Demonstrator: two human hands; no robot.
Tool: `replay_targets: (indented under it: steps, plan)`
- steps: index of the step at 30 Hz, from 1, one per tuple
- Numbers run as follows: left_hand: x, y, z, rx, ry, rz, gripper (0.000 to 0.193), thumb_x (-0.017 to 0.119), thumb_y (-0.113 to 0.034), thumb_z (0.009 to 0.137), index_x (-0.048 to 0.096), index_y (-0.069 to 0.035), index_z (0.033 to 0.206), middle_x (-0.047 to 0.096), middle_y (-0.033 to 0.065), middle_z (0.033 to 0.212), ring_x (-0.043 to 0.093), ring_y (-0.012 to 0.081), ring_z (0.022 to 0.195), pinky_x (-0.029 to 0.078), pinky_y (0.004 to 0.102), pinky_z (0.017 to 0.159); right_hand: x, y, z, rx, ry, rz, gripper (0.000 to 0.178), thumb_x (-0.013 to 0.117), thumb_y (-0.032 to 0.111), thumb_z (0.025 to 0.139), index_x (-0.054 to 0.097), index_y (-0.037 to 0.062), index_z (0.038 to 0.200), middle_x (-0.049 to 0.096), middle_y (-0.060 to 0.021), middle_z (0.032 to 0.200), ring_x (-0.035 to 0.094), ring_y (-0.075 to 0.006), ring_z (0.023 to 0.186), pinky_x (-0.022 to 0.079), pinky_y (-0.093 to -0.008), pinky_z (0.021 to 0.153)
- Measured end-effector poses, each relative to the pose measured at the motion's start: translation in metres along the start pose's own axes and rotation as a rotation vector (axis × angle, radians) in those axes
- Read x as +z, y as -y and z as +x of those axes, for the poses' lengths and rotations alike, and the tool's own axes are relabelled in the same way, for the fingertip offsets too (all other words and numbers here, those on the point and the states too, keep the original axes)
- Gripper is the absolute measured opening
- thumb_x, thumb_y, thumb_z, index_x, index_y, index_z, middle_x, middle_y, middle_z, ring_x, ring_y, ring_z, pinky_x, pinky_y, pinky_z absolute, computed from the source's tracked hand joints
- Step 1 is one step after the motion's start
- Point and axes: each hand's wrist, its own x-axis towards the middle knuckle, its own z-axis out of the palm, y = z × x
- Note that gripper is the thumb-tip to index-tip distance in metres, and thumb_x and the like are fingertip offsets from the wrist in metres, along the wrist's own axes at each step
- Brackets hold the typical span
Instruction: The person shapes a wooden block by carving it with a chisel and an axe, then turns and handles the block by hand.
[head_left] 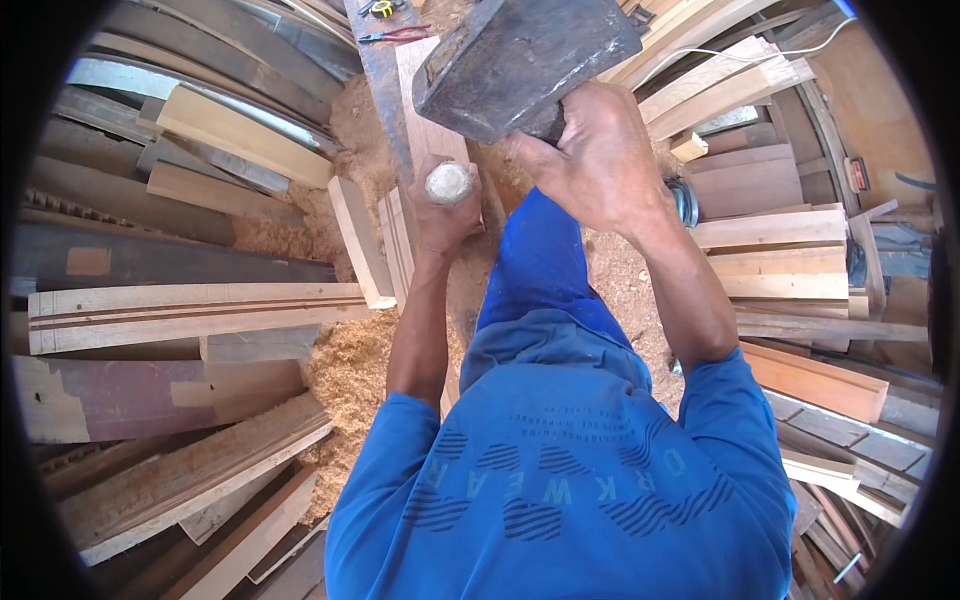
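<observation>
My right hand (600,165) is closed on a big, dark, block-headed mallet (525,65), raised close to the camera. Most of the mallet's handle is hidden by the hand. Lower and to the left, my left hand (440,222) wraps round an upright chisel (448,183). Only the chisel's pale, worn, round handle top shows; its blade is out of sight beneath the fist. Under and beyond the left hand runs a light wooden board (425,95), partly covered by the mallet head. The mallet and the chisel top appear apart.
Red-handled pliers (395,35) and a yellow tape measure (380,9) lie at the far end. Grooved timber (200,310) and planks are stacked along the left; more boards (770,255) lie right. Wood shavings (350,370) cover the floor. A white cable (745,55) crosses the far right.
</observation>
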Motion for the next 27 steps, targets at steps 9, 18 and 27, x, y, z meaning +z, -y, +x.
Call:
replay_targets:
  steps: [9, 18, 27]
  plan:
    - [0.0, 0.003, -0.007, 0.179, 0.016, -0.007, 0.027, 0.07, 0.0, 0.082, 0.065, 0.0, 0.109, 0.069, 0.0061, 0.094, 0.066, 0.0129, 0.087, 0.053, 0.0291, 0.074, 0.028, -0.005, -0.012, -0.002, 0.258, -0.265, 0.027, 0.077, 0.025, 0.078, 0.067, -0.0003, 0.075, 0.068, -0.0214, 0.078, 0.069, -0.0401, 0.073, 0.054, -0.048, 0.066]
    - [0.003, 0.005, 0.0, -0.057, 0.005, 0.012, 0.02, 0.075, -0.007, 0.083, 0.069, -0.001, 0.101, 0.072, 0.012, 0.081, 0.069, 0.0147, 0.074, 0.054, 0.0315, 0.067, 0.005, 0.006, 0.02, 0.018, 0.15, -0.265, 0.026, 0.073, 0.024, 0.08, 0.07, 0.0, 0.09, 0.07, -0.0204, 0.078, 0.07, -0.04, 0.073, 0.056, -0.0478, 0.065]
    - [0.01, 0.001, 0.009, 0.086, -0.05, -0.097, 0.023, 0.073, -0.007, 0.083, 0.068, -0.002, 0.105, 0.071, 0.0092, 0.079, 0.067, 0.0138, 0.073, 0.054, 0.0314, 0.066, 0.036, -0.031, 0.001, 0.169, 0.554, -0.442, 0.03, 0.071, 0.023, 0.081, 0.068, -0.002, 0.097, 0.07, -0.0258, 0.087, 0.07, -0.0414, 0.086, 0.055, -0.0492, 0.073]
